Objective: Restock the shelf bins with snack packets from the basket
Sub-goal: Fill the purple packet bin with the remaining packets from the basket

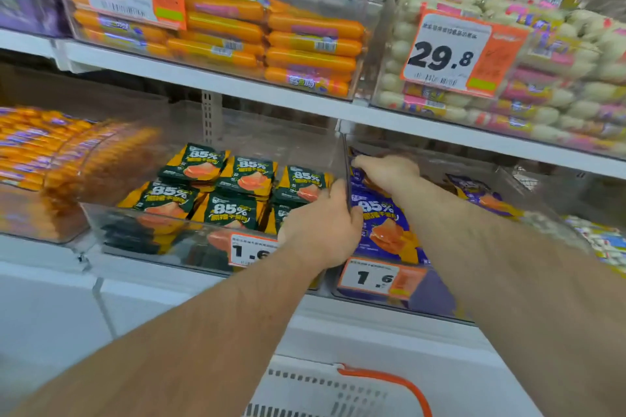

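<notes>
Gripping the clear plastic divider wall between two bins, your left hand curls round it — your right hand reaches flat-fingered onto purple snack packets in the right-hand clear bin; the white basket sits below the shelf's front edge.

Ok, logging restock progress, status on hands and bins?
Left hand grips the divider wall between bins. Right hand reaches into purple-packet bin. Nothing blocking.

We see open headroom above the green packets under the upper shelf. The clear divider wall blocks sideways passage; the left hand sits on it. The right hand fills the purple bin's back gap.
</notes>
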### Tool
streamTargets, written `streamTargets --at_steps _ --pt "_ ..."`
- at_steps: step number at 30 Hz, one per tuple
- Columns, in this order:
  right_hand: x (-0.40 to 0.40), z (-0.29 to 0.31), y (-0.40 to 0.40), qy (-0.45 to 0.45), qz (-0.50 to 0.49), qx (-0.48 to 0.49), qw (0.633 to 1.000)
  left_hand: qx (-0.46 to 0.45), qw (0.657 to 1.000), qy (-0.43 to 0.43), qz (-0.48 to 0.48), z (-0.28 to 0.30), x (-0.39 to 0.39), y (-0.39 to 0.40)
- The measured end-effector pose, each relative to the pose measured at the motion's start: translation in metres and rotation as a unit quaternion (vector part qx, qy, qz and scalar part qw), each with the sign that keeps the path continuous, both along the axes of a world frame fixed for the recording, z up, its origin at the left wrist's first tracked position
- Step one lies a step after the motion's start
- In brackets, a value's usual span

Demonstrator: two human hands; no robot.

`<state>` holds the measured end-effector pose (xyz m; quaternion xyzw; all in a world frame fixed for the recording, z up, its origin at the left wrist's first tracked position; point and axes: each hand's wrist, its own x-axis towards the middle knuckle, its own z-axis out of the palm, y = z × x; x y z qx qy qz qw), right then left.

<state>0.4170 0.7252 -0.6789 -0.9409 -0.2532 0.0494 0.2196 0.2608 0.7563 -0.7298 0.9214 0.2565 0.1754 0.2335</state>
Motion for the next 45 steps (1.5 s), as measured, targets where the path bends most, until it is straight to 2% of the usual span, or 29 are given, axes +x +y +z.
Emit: streamTargets --at_steps 4,8,14,20,22,25,27,30,32,33,34,36,38,40,42,45 --pt "0.000 -0.003 0.015 -0.009 0.032 -0.061 0.998 0.005 1.000 -0.001 -0.010 -0.001 0.000 0.001" --pt "-0.004 -0.001 0.020 0.004 0.044 -0.068 0.997 0.003 1.000 -0.005 -0.014 -0.001 0.000 0.001" --pt "-0.003 -0.003 0.025 -0.024 0.064 -0.105 0.992 0.000 1.000 -0.017 -0.017 -0.001 -0.001 0.000" --pt "-0.009 0.002 0.017 -0.064 0.037 -0.083 0.994 -0.020 0.998 -0.065 0.012 0.004 -0.003 -0.002" --pt "-0.017 0.000 0.008 -0.090 0.009 -0.008 0.996 -0.045 0.994 -0.097 0.022 0.005 -0.005 -0.001" --pt "-0.047 -0.001 -0.012 -0.133 0.002 0.177 0.975 -0.116 0.980 -0.160 0.015 0.004 -0.008 0.002" --pt "-0.078 -0.002 -0.028 -0.150 0.009 0.273 0.950 -0.156 0.957 -0.244 0.013 0.004 -0.018 0.000" --pt "-0.130 -0.015 -0.053 -0.139 0.022 0.434 0.890 -0.142 0.918 -0.369 0.023 -0.003 -0.055 -0.013" --pt "-0.160 -0.040 -0.066 -0.122 0.023 0.508 0.853 -0.159 0.904 -0.396 0.024 -0.023 -0.091 -0.030" --pt "-0.172 -0.058 -0.071 -0.103 0.022 0.517 0.850 -0.173 0.905 -0.386 0.033 -0.041 -0.108 -0.037" --pt "-0.182 -0.080 -0.076 -0.074 0.018 0.506 0.859 -0.200 0.908 -0.366 0.046 -0.060 -0.124 -0.044" --pt "-0.193 -0.130 -0.085 -0.010 -0.005 0.433 0.901 -0.279 0.907 -0.304 0.089 -0.108 -0.150 -0.054" --pt "-0.196 -0.187 -0.093 0.078 -0.041 0.340 0.936 -0.363 0.891 -0.231 0.149 -0.156 -0.169 -0.056" --pt "-0.201 -0.242 -0.103 0.166 -0.084 0.246 0.951 -0.412 0.870 -0.175 0.205 -0.191 -0.186 -0.059" --pt "-0.209 -0.293 -0.115 0.252 -0.106 0.133 0.953 -0.432 0.857 -0.134 0.248 -0.212 -0.200 -0.061" --pt "-0.232 -0.354 -0.139 0.399 -0.086 -0.040 0.912 -0.446 0.849 -0.075 0.273 -0.235 -0.212 -0.062"
